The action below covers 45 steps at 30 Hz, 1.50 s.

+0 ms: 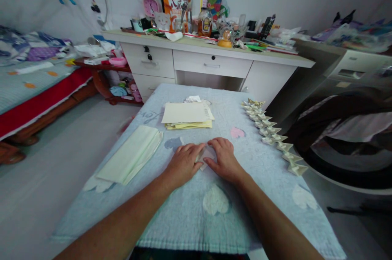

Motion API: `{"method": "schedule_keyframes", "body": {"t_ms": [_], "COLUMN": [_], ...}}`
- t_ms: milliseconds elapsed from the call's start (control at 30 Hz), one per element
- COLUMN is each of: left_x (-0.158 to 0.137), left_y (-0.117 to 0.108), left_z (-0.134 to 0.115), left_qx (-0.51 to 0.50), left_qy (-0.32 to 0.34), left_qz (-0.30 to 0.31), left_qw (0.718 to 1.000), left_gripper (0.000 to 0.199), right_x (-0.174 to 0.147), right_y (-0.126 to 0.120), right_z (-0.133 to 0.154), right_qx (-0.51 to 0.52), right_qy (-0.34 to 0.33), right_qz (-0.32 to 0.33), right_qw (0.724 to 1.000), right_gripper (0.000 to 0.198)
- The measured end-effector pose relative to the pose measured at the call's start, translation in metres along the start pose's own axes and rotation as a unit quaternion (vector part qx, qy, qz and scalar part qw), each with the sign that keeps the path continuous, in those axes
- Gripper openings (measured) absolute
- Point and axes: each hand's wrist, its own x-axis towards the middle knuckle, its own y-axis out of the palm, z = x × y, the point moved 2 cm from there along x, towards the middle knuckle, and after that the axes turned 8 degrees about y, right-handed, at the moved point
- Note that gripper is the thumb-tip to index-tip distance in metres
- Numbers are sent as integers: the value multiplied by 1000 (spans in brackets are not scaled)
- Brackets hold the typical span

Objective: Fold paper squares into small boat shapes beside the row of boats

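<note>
A small pale piece of folded paper (pixel 208 154) lies on the cloth-covered table (pixel 183 215). My left hand (pixel 184 162) grips its left side, fingers bent over it and thumb at the near edge. On the opposite side my right hand (pixel 225 158) pinches the paper, its thumb across the near part. The fingers hide much of the folds. Beyond my hands sits a stack of cream and yellow paper sheets (pixel 187 113). Long pale-green folded sheets (pixel 131 155) rest to the left. Along the right edge runs a row of several folded paper boats (pixel 271 130).
A crumpled white tissue (pixel 192 99) is behind the stack. Past the table stands a white desk (pixel 211 61) crowded with a jar (pixel 204 23), an orange snack bag (pixel 176 0) and a pink clock (pixel 151 7). A washing machine (pixel 352 68) is at right, a bed (pixel 33 84) at left.
</note>
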Motion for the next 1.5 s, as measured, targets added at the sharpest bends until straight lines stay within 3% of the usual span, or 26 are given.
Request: {"method": "schedule_keyframes", "body": {"t_ms": [67, 200, 400, 567, 667, 800, 1100, 1200, 1333, 1500], "left_x": [-1, -3, 8, 13, 10, 8, 13, 16, 17, 12], "left_y": [0, -3, -8, -12, -14, -15, -15, -16, -11, -8], "left_z": [1, 6, 14, 18, 19, 18, 17, 10, 1, 11], "left_qx": [-21, -75, -129, 0, 62, 88, 119, 94, 55, 81], "left_qy": [-14, -15, -33, -91, -139, -154, -154, -77, 44, -42], "left_qz": [-13, -15, -22, -41, -36, -28, -35, -53, -13, -55], "left_qw": [1000, 997, 991, 995, 988, 984, 980, 991, 997, 994], "left_gripper": [68, 81, 61, 31, 29, 26, 17, 18, 20, 35], "right_x": [0, -1, -1, -1, -1, -1, 0, 0, 0, 0], "right_y": [9, 18, 22, 21, 20, 20, 20, 21, 22, 20], "right_z": [7, 11, 8, 8, 8, 8, 8, 7, 7, 8], "right_qx": [-23, -54, -60, -62, -68, -76, -77, -69, -68, -74], "right_qy": [13, 29, 24, 19, 18, 24, 24, 26, 31, 33], "right_qz": [-16, -11, -18, -6, 6, 11, 19, 12, 4, 7], "right_qw": [1000, 998, 998, 998, 998, 997, 997, 997, 997, 997], "right_gripper": [63, 76, 81, 82, 80, 82, 84, 85, 86, 86]}}
